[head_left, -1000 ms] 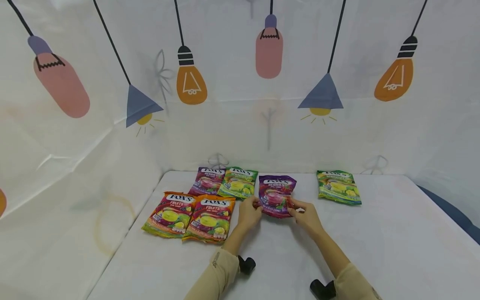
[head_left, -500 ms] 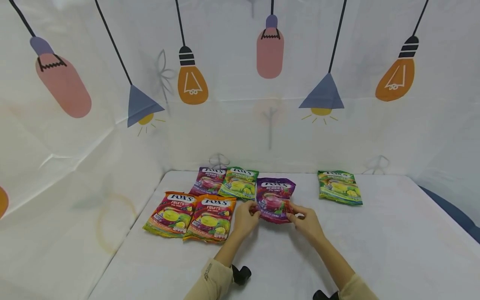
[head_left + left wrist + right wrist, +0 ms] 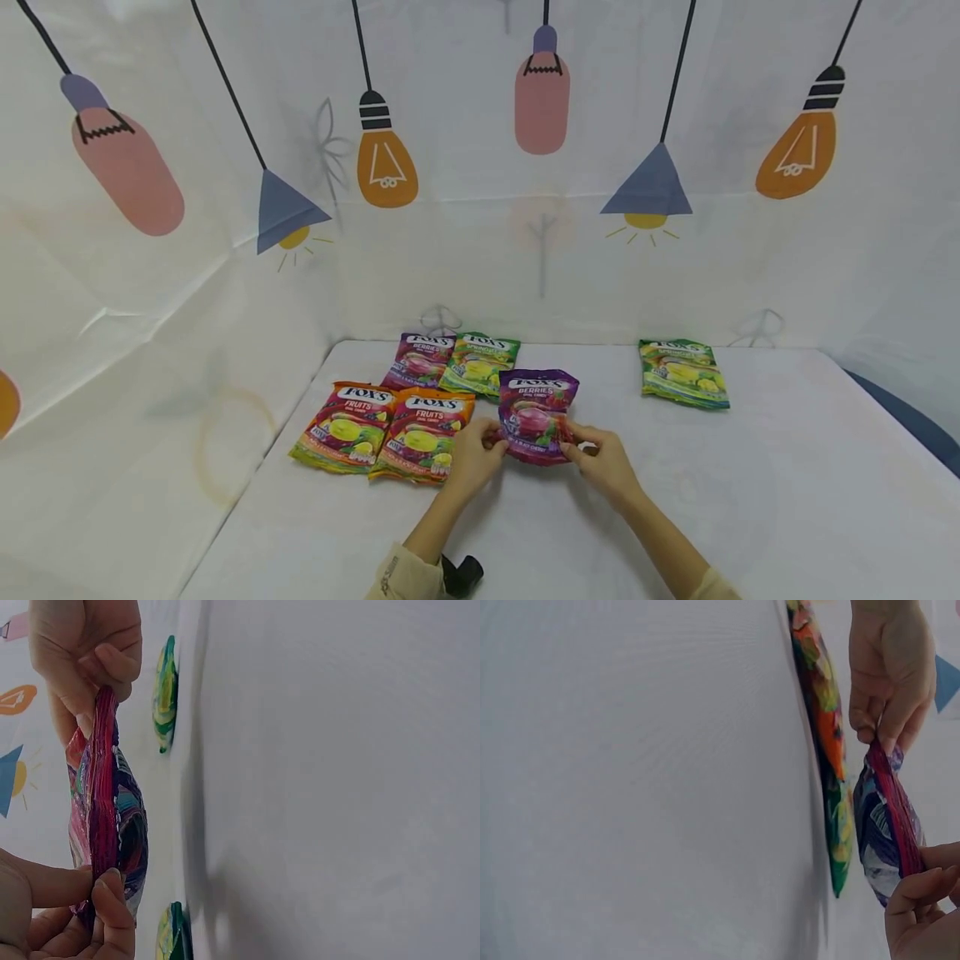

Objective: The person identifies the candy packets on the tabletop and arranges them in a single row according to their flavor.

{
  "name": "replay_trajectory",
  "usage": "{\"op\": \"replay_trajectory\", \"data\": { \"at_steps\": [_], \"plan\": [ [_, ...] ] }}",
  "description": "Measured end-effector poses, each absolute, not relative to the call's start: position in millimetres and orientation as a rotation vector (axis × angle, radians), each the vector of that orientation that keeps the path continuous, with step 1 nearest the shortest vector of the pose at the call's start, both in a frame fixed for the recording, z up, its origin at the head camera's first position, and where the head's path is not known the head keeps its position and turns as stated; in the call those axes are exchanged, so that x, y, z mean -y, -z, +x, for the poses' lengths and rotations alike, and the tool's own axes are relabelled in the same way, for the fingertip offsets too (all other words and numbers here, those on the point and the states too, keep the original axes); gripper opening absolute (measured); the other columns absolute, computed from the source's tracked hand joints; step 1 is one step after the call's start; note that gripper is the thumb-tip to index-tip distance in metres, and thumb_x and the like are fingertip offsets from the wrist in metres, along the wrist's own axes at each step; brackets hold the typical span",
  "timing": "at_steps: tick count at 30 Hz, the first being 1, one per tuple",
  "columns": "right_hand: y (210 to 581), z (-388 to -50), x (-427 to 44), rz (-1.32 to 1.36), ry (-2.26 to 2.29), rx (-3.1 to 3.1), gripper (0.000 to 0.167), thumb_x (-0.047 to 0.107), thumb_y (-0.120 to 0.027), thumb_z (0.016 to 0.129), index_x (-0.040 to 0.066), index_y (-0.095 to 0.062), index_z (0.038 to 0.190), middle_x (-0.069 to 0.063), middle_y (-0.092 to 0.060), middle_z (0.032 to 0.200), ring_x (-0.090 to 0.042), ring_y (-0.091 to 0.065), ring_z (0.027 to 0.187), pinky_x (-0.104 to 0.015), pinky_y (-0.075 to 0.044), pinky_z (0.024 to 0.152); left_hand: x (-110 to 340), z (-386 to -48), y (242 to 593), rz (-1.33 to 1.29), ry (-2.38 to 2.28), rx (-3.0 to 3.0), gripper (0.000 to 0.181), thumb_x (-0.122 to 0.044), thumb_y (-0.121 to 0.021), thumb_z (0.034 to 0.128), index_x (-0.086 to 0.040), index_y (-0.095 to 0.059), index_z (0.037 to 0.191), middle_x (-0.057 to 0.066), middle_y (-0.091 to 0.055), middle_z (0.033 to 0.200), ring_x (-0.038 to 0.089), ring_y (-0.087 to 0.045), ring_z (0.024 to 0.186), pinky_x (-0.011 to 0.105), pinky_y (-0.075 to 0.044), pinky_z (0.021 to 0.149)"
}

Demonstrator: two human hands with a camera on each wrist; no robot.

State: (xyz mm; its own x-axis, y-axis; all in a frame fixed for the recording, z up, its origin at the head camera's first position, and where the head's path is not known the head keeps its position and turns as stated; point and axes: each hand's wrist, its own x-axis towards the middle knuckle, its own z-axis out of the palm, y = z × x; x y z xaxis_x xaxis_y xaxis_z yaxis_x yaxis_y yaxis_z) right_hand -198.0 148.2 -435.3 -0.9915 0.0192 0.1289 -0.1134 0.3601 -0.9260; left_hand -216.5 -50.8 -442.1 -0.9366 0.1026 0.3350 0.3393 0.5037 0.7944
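Note:
A purple candy bag (image 3: 536,417) marked Fox's Berries is held up between both hands, above the white table. At its lower left corner my left hand (image 3: 476,457) pinches the edge. The right hand (image 3: 602,467) pinches the opposite lower corner. In the left wrist view the bag (image 3: 103,795) is seen edge-on along its crimped bottom seam, apart from the table surface. The right wrist view shows the same bag (image 3: 885,825) with thumb and fingers at both ends of the seam.
Two orange Fruits candy bags (image 3: 422,435) lie left of the hands. Behind them lie another purple Berries bag (image 3: 418,360) and a green bag (image 3: 480,365). A second green bag (image 3: 683,373) lies at the back right. A printed white curtain (image 3: 465,275) closes off the far side.
Both hands have drawn the purple bag toward the person and slightly left. The other bags lie where they were.

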Motion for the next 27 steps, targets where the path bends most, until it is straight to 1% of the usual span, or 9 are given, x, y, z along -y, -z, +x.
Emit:
{"op": "replay_trajectory", "data": {
  "at_steps": [3,7,11,14,19,21,27],
  "plan": [
    [436.5,-195.0,-144.8,0.098,-1.708,2.489,0.036,-0.003,-0.064,0.083,-0.005,-0.060,0.119,-0.020,-0.066,0.107,-0.015,-0.052,0.084,-0.021,-0.044,0.060,55.8,-213.1,444.2,-0.395,1.412,2.515,0.011,0.003,-0.069,0.0795,0.003,-0.065,0.090,0.009,-0.064,0.079,0.013,-0.055,0.069,0.021,-0.047,0.061],
    [436.9,-191.6,-140.5,0.115,-1.690,2.483,0.035,-0.005,-0.065,0.081,-0.006,-0.061,0.116,-0.017,-0.068,0.102,-0.012,-0.051,0.080,-0.021,-0.043,0.060,61.0,-209.3,446.5,-0.423,1.430,2.515,0.012,0.003,-0.069,0.0799,0.004,-0.064,0.091,0.009,-0.063,0.080,0.015,-0.056,0.070,0.022,-0.047,0.062],
    [436.1,-188.6,-136.8,0.123,-1.695,2.482,0.035,-0.007,-0.065,0.080,-0.007,-0.062,0.115,-0.017,-0.068,0.101,-0.010,-0.051,0.077,-0.021,-0.043,0.057,65.3,-204.8,446.8,-0.434,1.433,2.507,0.013,0.002,-0.069,0.0798,0.004,-0.064,0.091,0.009,-0.063,0.080,0.015,-0.056,0.070,0.022,-0.048,0.062],
    [436.0,-186.1,-134.3,0.107,-1.691,2.519,0.035,-0.005,-0.065,0.081,-0.006,-0.062,0.116,-0.018,-0.067,0.104,-0.011,-0.050,0.076,-0.021,-0.043,0.054,68.3,-201.4,447.2,-0.432,1.449,2.510,0.013,0.003,-0.069,0.0792,0.005,-0.064,0.091,0.010,-0.063,0.080,0.015,-0.056,0.070,0.022,-0.048,0.061],
    [438.4,-183.8,-132.1,0.117,-1.712,2.546,0.036,-0.004,-0.065,0.081,-0.006,-0.061,0.117,-0.020,-0.066,0.108,-0.010,-0.047,0.065,-0.021,-0.041,0.049,71.9,-197.1,448.0,-0.429,1.437,2.521,0.014,0.004,-0.070,0.0776,0.006,-0.064,0.090,0.011,-0.064,0.079,0.016,-0.058,0.069,0.022,-0.049,0.061],
    [439.5,-183.0,-131.2,0.133,-1.727,2.545,0.036,-0.005,-0.065,0.081,-0.007,-0.060,0.117,-0.021,-0.066,0.106,-0.009,-0.047,0.064,-0.021,-0.041,0.049,73.4,-195.7,447.8,-0.420,1.432,2.535,0.014,0.004,-0.070,0.0773,0.006,-0.065,0.090,0.011,-0.064,0.079,0.016,-0.058,0.069,0.022,-0.048,0.061],
    [440.3,-179.6,-126.3,0.140,-1.754,2.558,0.037,-0.005,-0.065,0.080,-0.009,-0.060,0.116,-0.026,-0.063,0.113,-0.012,-0.053,0.073,-0.022,-0.044,0.050,80.6,-193.8,448.1,-0.400,1.428,2.606,0.016,0.005,-0.069,0.0765,0.005,-0.064,0.091,0.009,-0.064,0.080,0.013,-0.056,0.070,0.021,-0.047,0.062]
  ]
}}
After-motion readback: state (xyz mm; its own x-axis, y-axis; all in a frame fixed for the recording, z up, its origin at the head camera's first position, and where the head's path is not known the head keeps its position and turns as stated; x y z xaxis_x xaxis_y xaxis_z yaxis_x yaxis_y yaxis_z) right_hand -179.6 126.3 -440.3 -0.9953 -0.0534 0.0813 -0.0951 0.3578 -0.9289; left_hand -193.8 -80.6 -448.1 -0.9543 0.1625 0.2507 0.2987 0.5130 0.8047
